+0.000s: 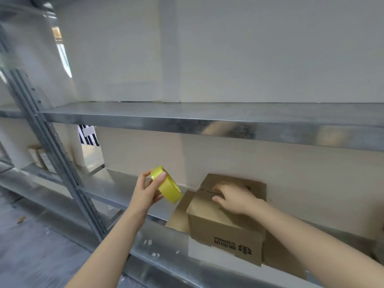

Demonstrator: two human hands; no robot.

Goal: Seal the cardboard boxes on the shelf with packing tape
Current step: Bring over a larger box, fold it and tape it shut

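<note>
Two bare forearms reach up from the bottom of the view toward a metal shelf (116,190). The left hand (148,191) carries a yellow roll of packing tape (167,185), its grip wrapped around the roll with the thumb on the near rim and the fingertips (163,175) curled over the top; the roll is held in the air just left of the box, clear of the shelf. No loose tail of tape can be made out, so it seems that no strip has been pulled free yet. The right hand (234,199) lies flat on top of a cardboard box (224,231), its grip spread and holding nothing, the palm pressing the top flaps down where they meet at a dark seam. The box sits on the lower shelf close to the back wall, with printing on its near face that reads upside down. One side flap (178,215) sticks out to the left over the shelf and is not folded in. No tape shows on the seam, so this box looks closed by hand only and not yet sealed. What remains, by this judgement, is to find the tape end, stick it down, run it across the seam, and tear it off. Farther left, behind the upright post (52,142), some small pale boxes (39,157) stand blurred; whether they are sealed cannot be told.
</note>
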